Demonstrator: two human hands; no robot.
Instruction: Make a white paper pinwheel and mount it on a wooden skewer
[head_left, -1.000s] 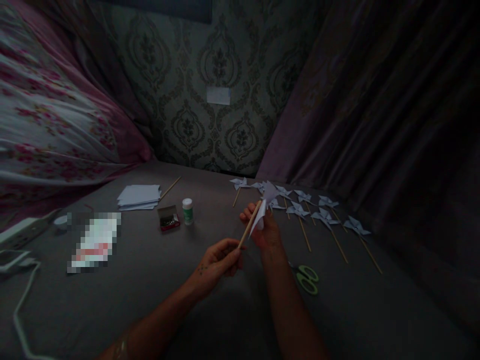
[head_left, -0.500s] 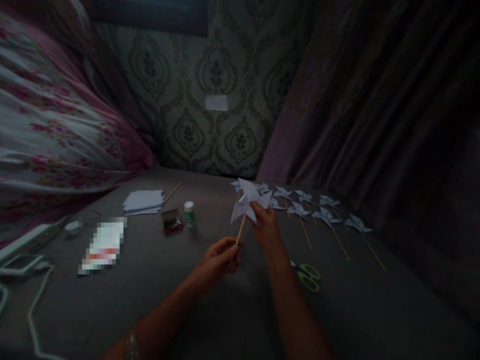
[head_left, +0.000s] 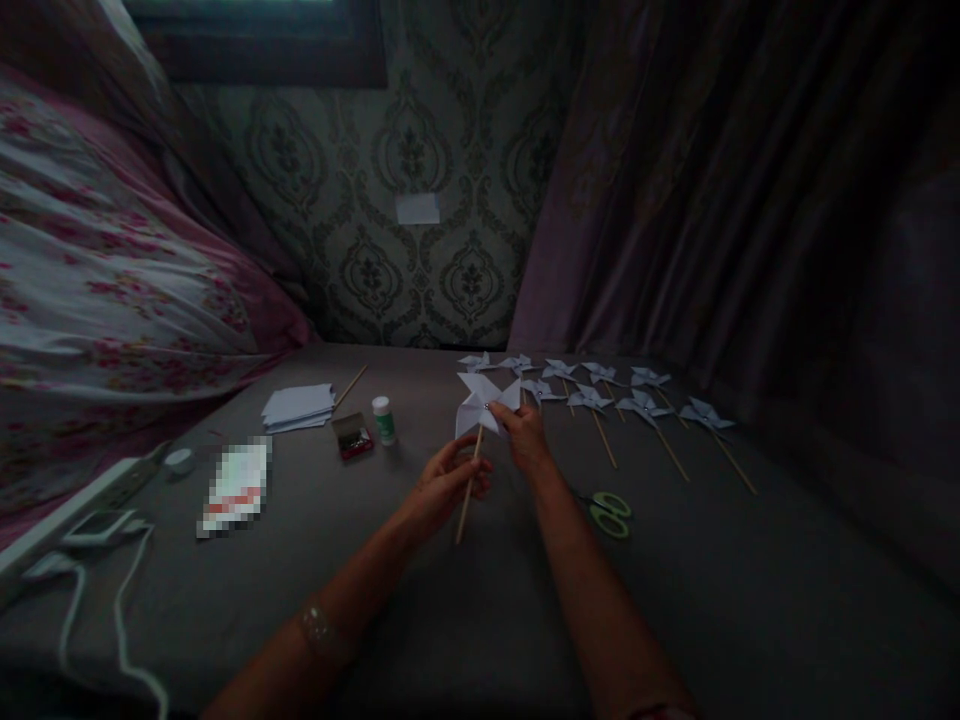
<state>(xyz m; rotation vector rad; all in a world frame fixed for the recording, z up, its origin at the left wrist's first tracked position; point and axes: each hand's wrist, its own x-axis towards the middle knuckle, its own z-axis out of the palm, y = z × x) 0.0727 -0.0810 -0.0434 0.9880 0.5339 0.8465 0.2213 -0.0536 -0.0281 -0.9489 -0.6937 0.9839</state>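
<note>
A white paper pinwheel (head_left: 472, 405) on a thin wooden stick (head_left: 464, 513) is held up over the middle of the table. My left hand (head_left: 442, 482) is closed round the stick below the blades, and the stick's lower end juts out beneath it. With thumb and fingers, my right hand (head_left: 531, 440) grips the pinwheel near its centre, where a small pin head shows. Behind and right of my hands lie several finished pinwheels (head_left: 643, 406) with their sticks. Green-handled scissors (head_left: 609, 515) rest beside my right forearm.
Left of my hands stand a green-and-white bottle (head_left: 383, 421) and an open box of small metal pieces (head_left: 352, 437). Farther left are stacked white paper (head_left: 298, 407), a loose stick (head_left: 350, 386), a blurred packet (head_left: 238, 487), a round white lid (head_left: 179, 461) and a power strip (head_left: 112, 490) with cables.
The view has shifted slightly. The pinwheel now faces me more, its centre visible; my left hand sits higher on the stick, closer to the blades, with more stick showing below.
</note>
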